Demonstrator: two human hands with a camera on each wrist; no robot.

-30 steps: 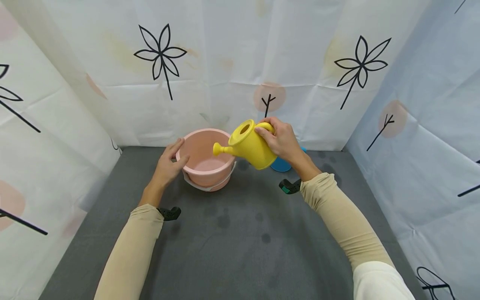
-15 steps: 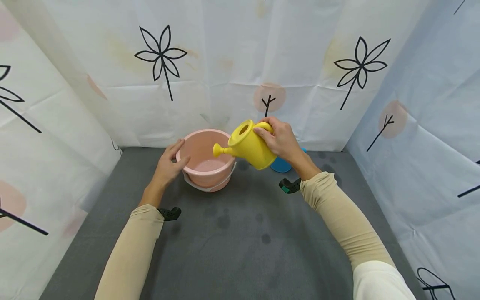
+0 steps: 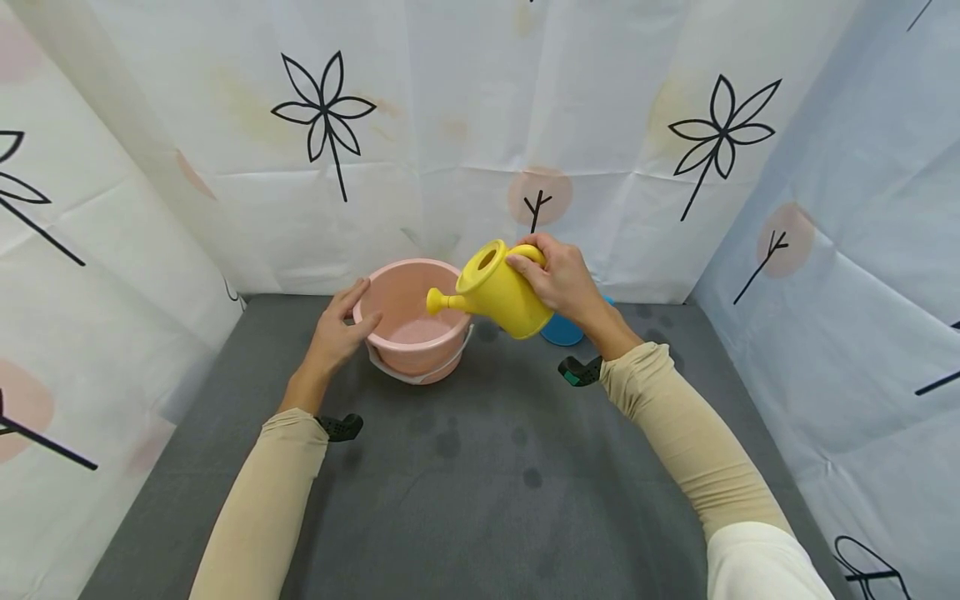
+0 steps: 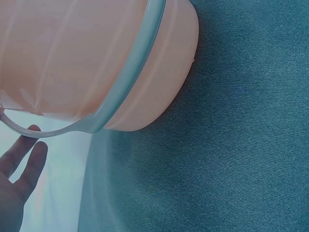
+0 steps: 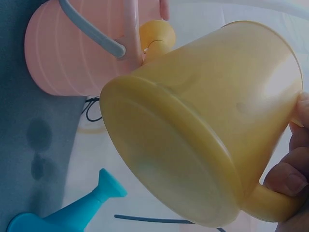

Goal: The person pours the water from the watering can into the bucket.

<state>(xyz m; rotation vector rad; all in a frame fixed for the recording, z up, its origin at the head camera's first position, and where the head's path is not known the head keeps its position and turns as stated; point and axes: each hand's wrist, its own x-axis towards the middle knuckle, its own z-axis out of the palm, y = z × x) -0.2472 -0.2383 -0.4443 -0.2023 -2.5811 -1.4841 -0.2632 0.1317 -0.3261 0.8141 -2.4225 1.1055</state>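
A pink bucket [image 3: 408, 360] stands on the grey tabletop, its pale handle [image 4: 130, 63] hanging down at the front. My left hand [image 3: 335, 337] rests at the bucket's left rim, thumb across the rim and fingers extended along the outside. Two of those fingers [image 4: 31, 166] show straight and spread beside the handle in the left wrist view. My right hand [image 3: 564, 279] grips the handle of a yellow watering can [image 3: 506, 292], thumb on top. The can is tilted left, raised beside the bucket, and its spout head [image 3: 436, 301] overlaps the bucket's opening. No stream of water shows.
Behind the right hand stands a blue watering can [image 3: 562, 330], mostly hidden; its spout [image 5: 79, 210] shows in the right wrist view. White printed cloth [image 3: 450, 125] walls the back and both sides. Several dark damp spots mark the tabletop [image 3: 465, 500].
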